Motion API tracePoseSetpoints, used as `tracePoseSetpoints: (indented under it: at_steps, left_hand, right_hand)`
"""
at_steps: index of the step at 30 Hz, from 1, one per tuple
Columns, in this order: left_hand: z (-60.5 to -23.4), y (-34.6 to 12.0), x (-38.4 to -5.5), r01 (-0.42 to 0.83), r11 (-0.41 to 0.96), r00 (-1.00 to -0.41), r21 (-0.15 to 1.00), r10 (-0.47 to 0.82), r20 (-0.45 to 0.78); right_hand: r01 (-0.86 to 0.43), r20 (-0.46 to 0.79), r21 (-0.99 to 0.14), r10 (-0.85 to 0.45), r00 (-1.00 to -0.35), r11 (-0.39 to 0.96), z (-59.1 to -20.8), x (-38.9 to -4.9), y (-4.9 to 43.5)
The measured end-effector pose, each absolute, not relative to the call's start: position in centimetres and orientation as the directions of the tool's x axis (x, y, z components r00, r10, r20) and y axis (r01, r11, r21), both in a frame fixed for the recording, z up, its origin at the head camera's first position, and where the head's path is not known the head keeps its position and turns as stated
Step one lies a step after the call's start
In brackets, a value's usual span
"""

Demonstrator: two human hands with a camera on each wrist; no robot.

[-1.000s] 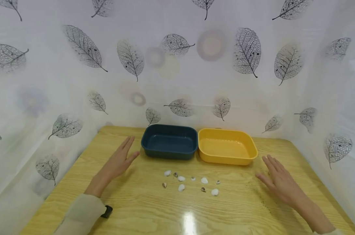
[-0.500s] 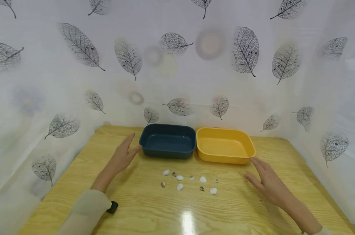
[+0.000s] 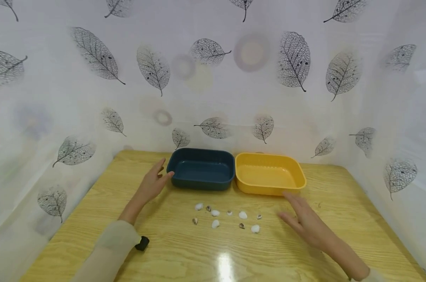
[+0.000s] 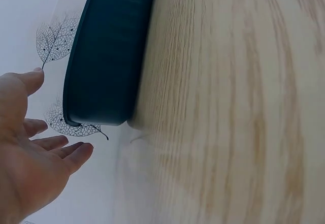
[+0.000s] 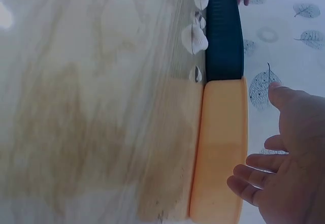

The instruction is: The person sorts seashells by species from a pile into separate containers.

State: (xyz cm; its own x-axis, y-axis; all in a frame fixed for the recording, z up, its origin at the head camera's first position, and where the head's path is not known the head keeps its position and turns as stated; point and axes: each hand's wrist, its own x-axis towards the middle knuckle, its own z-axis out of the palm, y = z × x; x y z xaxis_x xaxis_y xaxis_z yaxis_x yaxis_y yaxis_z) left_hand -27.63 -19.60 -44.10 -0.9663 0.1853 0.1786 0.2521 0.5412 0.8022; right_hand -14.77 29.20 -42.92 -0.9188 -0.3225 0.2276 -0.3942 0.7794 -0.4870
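Observation:
My left hand hovers at the left end of a dark blue plastic bin, fingers loosely bent with nothing in them. The left wrist view shows its fingers near that bin's end wall. Over the table in front of a yellow bin is my right hand, its fingers extended and thumb apart. Between the hands lie several seashells: larger white ones such as a white shell, and small brownish ones such as a dark shell. Neither hand touches a shell.
Both bins stand side by side at the back of a wooden table, with nothing seen inside. A white curtain printed with leaves encloses the back and sides. A black band shows at my left wrist.
My right hand has moved left, from beside the yellow bin to in front of it. The left hand has shifted slightly right toward the blue bin, its fingers bending more. Bins and shells stay put.

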Motion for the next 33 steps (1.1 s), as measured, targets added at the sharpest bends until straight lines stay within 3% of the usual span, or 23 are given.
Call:
tracePoseSetpoints:
  at_steps: [18,33]
  left_hand:
    - [-44.6,-18.7,-28.6,0.195,0.459,-0.975,0.867,0.189,0.119]
    - [-44.8,-18.1,-28.8,0.209,0.423,-0.97,0.881,0.202,0.133]
  right_hand:
    - [-0.443,0.221,-0.479,-0.385,-0.896,0.758,-44.1,-13.7,26.1]
    - [-0.554,0.236,-0.427,-0.504,-0.831,0.715,-45.2,-14.2,24.4]
